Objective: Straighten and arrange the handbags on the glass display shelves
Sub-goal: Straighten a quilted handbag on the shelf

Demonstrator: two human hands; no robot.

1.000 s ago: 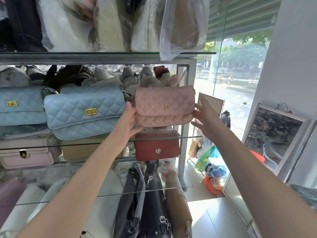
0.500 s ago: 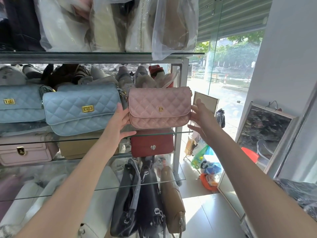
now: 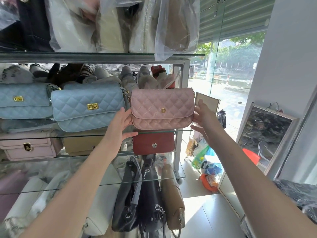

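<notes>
Mid shelf (image 3: 68,136) has 3 bags in a row. The end bag (image 3: 162,109) sits at the far rt, w/ the left hand (image 3: 122,123) touching its left end & the right hand (image 3: 204,115) against its rt end. The next bag (image 3: 85,107) is just left of it and overlaps the front of the far-left bag (image 3: 24,102). Soft stuff (image 3: 128,74) is packed behind all 3. One level down, the lower right bag (image 3: 153,143) is directly under the end bag, w/ the lower mid bag (image 3: 82,145) left of it and the lower left bag (image 3: 29,148) beyond that. The top shelf (image 3: 85,56) holds wrapped bags (image 3: 111,24). Further down, upright bags (image 3: 149,194) stand side by side. Rt of the unit a frame (image 3: 264,133) leans on the wall, w/ a floor pile (image 3: 209,169) btwn.
</notes>
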